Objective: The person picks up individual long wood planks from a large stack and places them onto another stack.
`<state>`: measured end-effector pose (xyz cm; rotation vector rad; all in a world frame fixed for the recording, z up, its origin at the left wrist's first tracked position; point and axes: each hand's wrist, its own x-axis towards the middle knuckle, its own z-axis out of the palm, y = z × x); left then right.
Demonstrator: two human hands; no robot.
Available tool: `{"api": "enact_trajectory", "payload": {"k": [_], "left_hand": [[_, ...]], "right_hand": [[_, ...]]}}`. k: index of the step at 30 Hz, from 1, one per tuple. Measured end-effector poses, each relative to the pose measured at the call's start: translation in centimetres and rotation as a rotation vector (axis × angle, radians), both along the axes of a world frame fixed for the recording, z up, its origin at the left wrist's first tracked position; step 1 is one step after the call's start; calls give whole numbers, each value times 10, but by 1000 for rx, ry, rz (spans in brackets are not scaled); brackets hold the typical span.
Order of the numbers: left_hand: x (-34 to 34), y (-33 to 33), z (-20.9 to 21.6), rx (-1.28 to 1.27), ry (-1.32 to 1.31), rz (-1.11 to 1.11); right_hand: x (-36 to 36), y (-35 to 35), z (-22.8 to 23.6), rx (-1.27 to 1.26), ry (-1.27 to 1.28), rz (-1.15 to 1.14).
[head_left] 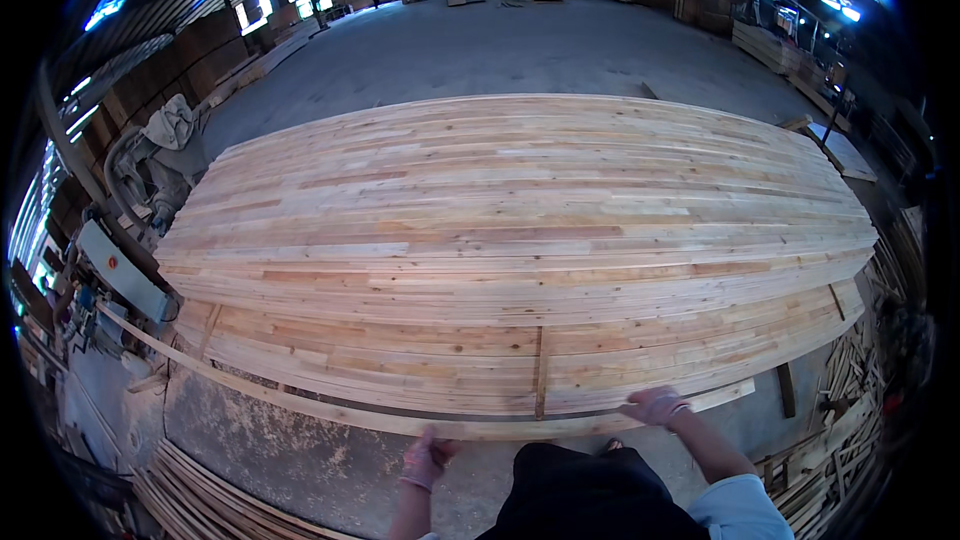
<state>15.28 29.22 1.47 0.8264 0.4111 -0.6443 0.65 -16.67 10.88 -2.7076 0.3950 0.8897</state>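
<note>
A long, narrow wooden strip [330,412] runs crosswise in front of me, along the near edge of the stacked boards. My left hand [428,459] is closed at the strip's near edge, with the thumb up against it. Further right, my right hand [657,406] lies over the same strip with its fingers bent onto it; the undersides of those fingers are hidden. Both hands seem to wear thin gloves. Just beyond the strip is a broad stack of pale jointed wooden boards [520,200], and a thin crosswise batten [541,372] rests on its lower near layer.
A grey machine cabinet [122,268] stands at the left, near a dusty machine with a cloth bag [172,130]. Long loose strips [215,500] lie at lower left. Scrap wood [850,380] is piled at right. Sawdust covers the floor [270,455] near me.
</note>
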Motion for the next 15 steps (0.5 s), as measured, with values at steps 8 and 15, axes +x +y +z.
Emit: {"api": "enact_trajectory", "payload": {"k": [8, 15], "left_hand": [[2, 3, 2, -201, -36, 180], [-81, -147, -20, -256, 65, -420]], "right_hand": [[11, 22, 19, 164, 26, -68], [89, 103, -2, 410, -196, 275]]}}
